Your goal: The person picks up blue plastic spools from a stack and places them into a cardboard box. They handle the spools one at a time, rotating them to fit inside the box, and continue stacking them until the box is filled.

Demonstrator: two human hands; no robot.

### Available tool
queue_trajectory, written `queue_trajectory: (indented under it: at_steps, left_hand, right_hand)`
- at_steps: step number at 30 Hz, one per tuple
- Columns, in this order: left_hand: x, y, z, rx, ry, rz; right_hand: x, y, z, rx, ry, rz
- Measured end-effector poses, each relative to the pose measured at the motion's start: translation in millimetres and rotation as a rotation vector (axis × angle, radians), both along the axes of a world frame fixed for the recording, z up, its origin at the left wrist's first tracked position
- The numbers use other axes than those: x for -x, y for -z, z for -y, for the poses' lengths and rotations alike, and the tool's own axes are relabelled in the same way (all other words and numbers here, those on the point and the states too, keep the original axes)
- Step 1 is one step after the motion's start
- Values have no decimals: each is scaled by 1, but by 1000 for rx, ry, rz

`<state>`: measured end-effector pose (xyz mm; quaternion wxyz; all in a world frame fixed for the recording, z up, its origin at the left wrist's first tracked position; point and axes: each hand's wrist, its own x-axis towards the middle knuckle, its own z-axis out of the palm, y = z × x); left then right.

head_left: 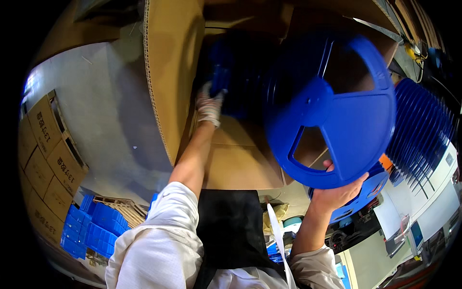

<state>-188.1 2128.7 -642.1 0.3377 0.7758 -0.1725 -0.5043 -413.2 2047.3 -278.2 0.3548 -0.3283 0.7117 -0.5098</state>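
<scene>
A large blue plastic reel [361, 113] with wide cut-out windows is tilted over the right side of an open cardboard box [173, 62]. My bare right hand [339, 195] grips its near rim, with fingertips showing on the face. Just below that hand is another blue reel [371, 185], partly covered; I cannot tell whether the hand touches it. My left hand [209, 107], in a pale knit glove, reaches down into the box. It is against blue plastic pieces [221, 72] in deep shadow, which hides its fingers.
A row of blue reels [418, 130] stands at the right beside a white work surface [447, 164]. Printed cartons [48, 159] are stacked at far left. Blue plastic bins [103, 226] sit on the floor near a wooden pallet [127, 208].
</scene>
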Motion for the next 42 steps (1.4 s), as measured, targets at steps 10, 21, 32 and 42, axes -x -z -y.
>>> queue_trajectory:
  at_steps: [10, 21, 32, 42]
  left_hand:
    - [106, -92, 38, 196, 646, 350]
    - [100, -41, -24, 85, 520, 180]
    - [62, -124, -9, 217, 479, 487]
    - [8, -242, -83, 135, 720, 308]
  right_hand:
    - [-95, 164, 17, -251, -378, -229]
    - [-47, 191, -7, -346, -608, -163]
    - [11, 156, -67, -406, -583, -511]
    - [78, -27, -154, -169, -749, -607]
